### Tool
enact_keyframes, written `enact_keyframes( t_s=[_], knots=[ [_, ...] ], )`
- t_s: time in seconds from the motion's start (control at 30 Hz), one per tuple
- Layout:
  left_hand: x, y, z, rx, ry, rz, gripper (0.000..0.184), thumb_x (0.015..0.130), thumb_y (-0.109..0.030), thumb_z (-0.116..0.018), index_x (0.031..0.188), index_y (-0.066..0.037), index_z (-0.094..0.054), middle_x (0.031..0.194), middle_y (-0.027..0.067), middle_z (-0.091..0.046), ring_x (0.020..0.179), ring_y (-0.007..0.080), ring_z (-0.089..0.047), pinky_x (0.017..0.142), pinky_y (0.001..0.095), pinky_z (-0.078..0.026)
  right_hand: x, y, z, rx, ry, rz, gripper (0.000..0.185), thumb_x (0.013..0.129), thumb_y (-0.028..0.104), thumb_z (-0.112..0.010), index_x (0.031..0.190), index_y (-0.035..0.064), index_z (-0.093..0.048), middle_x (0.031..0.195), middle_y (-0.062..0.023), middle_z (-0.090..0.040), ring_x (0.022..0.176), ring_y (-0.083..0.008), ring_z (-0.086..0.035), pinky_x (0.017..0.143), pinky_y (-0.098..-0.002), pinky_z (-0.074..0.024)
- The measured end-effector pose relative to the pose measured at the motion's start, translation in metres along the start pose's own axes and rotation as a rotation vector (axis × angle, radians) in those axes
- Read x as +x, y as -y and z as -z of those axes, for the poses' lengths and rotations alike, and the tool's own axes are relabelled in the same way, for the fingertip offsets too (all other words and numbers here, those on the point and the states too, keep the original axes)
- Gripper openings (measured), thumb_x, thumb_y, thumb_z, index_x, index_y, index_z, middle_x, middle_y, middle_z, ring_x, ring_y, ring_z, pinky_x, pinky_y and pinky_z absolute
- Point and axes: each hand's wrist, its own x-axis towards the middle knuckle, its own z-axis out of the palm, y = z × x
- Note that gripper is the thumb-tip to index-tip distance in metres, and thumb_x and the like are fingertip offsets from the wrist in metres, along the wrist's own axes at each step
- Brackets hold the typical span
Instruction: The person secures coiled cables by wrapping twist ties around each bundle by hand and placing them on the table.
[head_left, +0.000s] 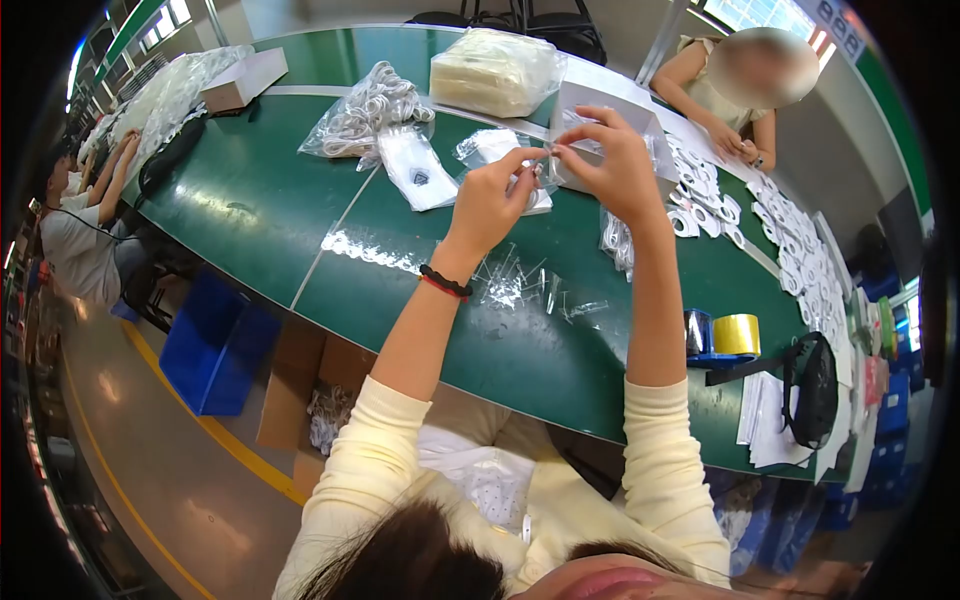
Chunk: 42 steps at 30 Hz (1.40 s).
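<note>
My left hand [492, 200] and my right hand [617, 170] are raised over the table, their fingertips almost meeting. Both are pinched closed, and whatever lies between the fingers is too small to make out. Beneath and behind them lie clear plastic bags [490, 146] with white contents. A white open box [655, 135] stands just behind my right hand. Nearer to me, thin clear and white slivers [507, 285] are scattered on the green tabletop [500, 350]. A row of small shiny clear pieces [370, 252] runs off to the left.
Bagged white cables [380, 105], a flat white packet [414, 172] and a wrapped cream stack [495, 72] sit further back. White ring-shaped pieces [790, 235] cover the right side, near a yellow tape roll [737, 335] and black pouch [812, 390]. Other people sit across and at left.
</note>
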Motion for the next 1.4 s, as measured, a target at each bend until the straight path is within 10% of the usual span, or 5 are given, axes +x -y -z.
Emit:
enact_keyframes(
  t_s=[0.6,0.8,0.87,1.1,1.4],
  knots=[
    [0.002,0.007,0.003,0.016,-0.072,0.043,0.013,0.091,-0.010,-0.053,0.099,-0.005,-0.061,0.073,0.0115,-0.069,0.064,0.0252,-0.068,0.057,0.0326,-0.050,-0.002,-0.010,-0.026,-0.312,-0.224,0.058,0.009,0.074,0.013,-0.066,0.074,0.0037,-0.065,0.115,-0.0115,-0.064,0.094,-0.0287,-0.063,0.086,-0.0398,-0.0423],
    [0.010,0.017,0.027,0.078,-0.445,0.117,0.013,0.094,-0.012,-0.050,0.099,-0.002,-0.056,0.076,0.0087,-0.071,0.056,0.0158,-0.063,0.052,0.0278,-0.046,-0.003,-0.034,-0.025,-0.436,-0.427,-0.064,0.012,0.074,0.014,-0.067,0.077,0.0023,-0.069,0.108,-0.0134,-0.067,0.095,-0.0306,-0.064,0.080,-0.0387,-0.0488],
    [0.010,0.023,0.036,0.037,-0.483,0.145,0.015,0.096,-0.013,-0.049,0.101,-0.001,-0.055,0.081,0.0110,-0.071,0.064,0.0163,-0.066,0.055,0.0259,-0.049,-0.004,-0.018,-0.028,-0.049,0.056,-0.303,0.015,0.074,0.016,-0.069,0.082,0.0035,-0.071,0.113,-0.0153,-0.065,0.098,-0.0300,-0.064,0.082,-0.0367,-0.0493],
    [0.012,0.038,0.049,-0.060,-0.594,0.157,0.014,0.097,-0.010,-0.044,0.104,0.001,-0.049,0.089,0.0170,-0.070,0.073,0.0227,-0.070,0.061,0.0261,-0.054,-0.032,0.050,-0.077,0.100,0.974,0.121,0.014,0.076,0.014,-0.068,0.088,0.0058,-0.072,0.125,-0.0238,-0.055,0.114,-0.0378,-0.053,0.100,-0.0419,-0.0404],
    [0.010,0.029,0.049,-0.161,-0.583,0.193,0.014,0.098,-0.011,-0.043,0.105,0.000,-0.048,0.092,0.0170,-0.070,0.074,0.0230,-0.070,0.061,0.0274,-0.055,-0.019,0.033,-0.055,0.185,0.730,0.013,0.021,0.081,0.011,-0.066,0.101,0.0065,-0.067,0.108,-0.0160,-0.064,0.097,-0.0273,-0.062,0.088,-0.0359,-0.0480]
  ],
)
